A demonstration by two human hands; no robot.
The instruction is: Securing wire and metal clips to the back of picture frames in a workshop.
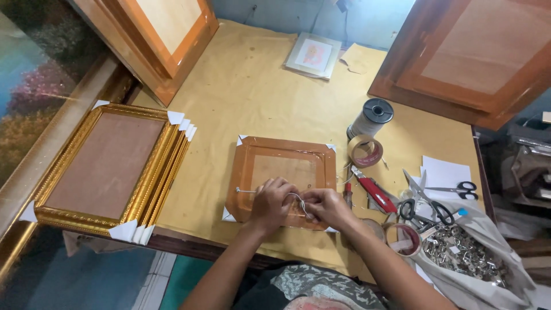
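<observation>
Orange-brown wooden picture frame (281, 175) lying face down; left hand (271, 202) and right hand (328, 205) pinching pale hanging cord (298, 200), mid-tying; next needs tension.

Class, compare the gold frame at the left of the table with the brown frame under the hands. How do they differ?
The gold frame has an ornate beaded moulding; the brown frame is plain and smooth.
The gold frame tops a stack of like frames; the brown frame lies alone.
The gold frame is untouched; the left hand and right hand work a cord across the brown frame's back.
Both lie back up, with white corner protectors.
</observation>
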